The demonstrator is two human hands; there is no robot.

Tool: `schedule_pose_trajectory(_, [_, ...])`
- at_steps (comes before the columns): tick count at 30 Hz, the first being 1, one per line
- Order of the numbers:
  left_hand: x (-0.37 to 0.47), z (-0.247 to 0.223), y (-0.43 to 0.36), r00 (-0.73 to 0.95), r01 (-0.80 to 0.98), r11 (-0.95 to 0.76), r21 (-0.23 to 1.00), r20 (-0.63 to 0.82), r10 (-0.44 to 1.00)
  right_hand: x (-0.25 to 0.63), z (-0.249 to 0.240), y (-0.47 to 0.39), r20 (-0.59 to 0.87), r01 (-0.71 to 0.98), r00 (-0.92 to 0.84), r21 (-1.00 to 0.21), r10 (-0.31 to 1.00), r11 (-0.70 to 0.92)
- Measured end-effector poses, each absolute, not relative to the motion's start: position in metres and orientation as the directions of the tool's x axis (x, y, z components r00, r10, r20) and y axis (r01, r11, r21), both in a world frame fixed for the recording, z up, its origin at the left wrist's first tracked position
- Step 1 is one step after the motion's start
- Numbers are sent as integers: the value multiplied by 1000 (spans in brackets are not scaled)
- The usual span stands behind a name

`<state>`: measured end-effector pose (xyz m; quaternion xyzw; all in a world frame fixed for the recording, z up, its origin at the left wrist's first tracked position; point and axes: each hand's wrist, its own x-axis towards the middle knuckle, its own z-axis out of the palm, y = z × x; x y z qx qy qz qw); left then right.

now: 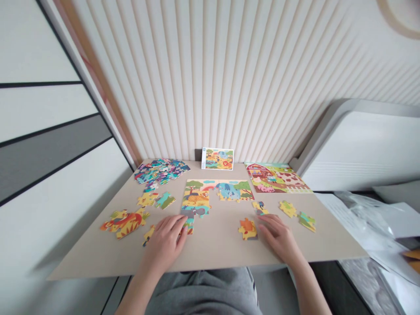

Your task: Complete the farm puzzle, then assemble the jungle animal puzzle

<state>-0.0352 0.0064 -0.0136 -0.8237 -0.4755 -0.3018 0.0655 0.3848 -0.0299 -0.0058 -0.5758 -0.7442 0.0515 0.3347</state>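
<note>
A partly joined animal jigsaw puzzle (197, 197) lies at the middle of the table, with an elephant along its top and a leopard and a hippo down its left side. My left hand (166, 238) rests palm down at its lower left, fingers extended over the edge of the bottom pieces and hiding part of them. On the right, my right hand (278, 236) lies with fingers stretched out, its fingertips at a small puzzle piece (259, 206). Beside its thumb is an orange and yellow puzzle piece (248, 229). A yellow piece (148, 236) is partly covered by my left hand.
A picture card (217, 159) stands against the wall. A heap of purple-blue pieces (160, 169) lies back left, a farm puzzle (277, 178) back right. Loose pieces (126, 222) sit at left, and two more (288, 208) at right. A plastic bag (364, 214) lies beyond the table.
</note>
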Motion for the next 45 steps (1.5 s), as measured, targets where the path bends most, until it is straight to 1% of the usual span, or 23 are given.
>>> schedule_pose_trajectory(3, [-36, -14, 4, 349, 826, -536, 173, 590, 728, 382, 1, -27, 339, 812, -295, -403, 893, 422])
schedule_pose_trajectory(6, [-36, -14, 2, 348, 825, -539, 168, 600, 720, 383, 1, -26, 294, 806, -358, -381, 886, 452])
schedule_pose_trajectory(12, [-33, -9, 0, 351, 828, -537, 162, 596, 722, 383, -4, -25, 305, 821, -329, -376, 894, 430])
schedule_pose_trajectory(17, [-35, -8, 2, 255, 868, -460, 185, 630, 734, 383, -7, -27, 386, 831, -305, -338, 870, 442])
schedule_pose_trajectory(22, [-37, -9, 2, 186, 894, -401, 198, 651, 736, 386, -11, -28, 411, 840, -310, -304, 857, 450])
schedule_pose_trajectory(25, [-37, -10, 2, 202, 885, -421, 199, 651, 732, 387, -12, -28, 416, 838, -319, -295, 852, 458])
schedule_pose_trajectory(29, [-34, -10, 2, 281, 851, -488, 196, 615, 737, 388, -12, -28, 432, 821, -341, -296, 835, 488])
schedule_pose_trajectory(35, [-33, -9, 2, 310, 835, -510, 205, 591, 745, 382, -4, -27, 322, 819, -392, -306, 862, 486])
schedule_pose_trajectory(37, [-33, -8, 2, 317, 833, -517, 197, 595, 738, 380, -2, -27, 325, 826, -379, -303, 867, 475])
schedule_pose_trajectory(39, [-34, -8, 2, 319, 832, -519, 195, 598, 736, 380, -4, -28, 370, 848, -322, -297, 872, 439])
schedule_pose_trajectory(42, [-34, -9, 2, 321, 832, -519, 198, 591, 740, 381, -12, -28, 459, 897, -179, -287, 870, 336])
schedule_pose_trajectory(45, [-34, -12, 2, 322, 836, -509, 206, 567, 758, 384, -20, -26, 461, 938, -72, -270, 885, 217])
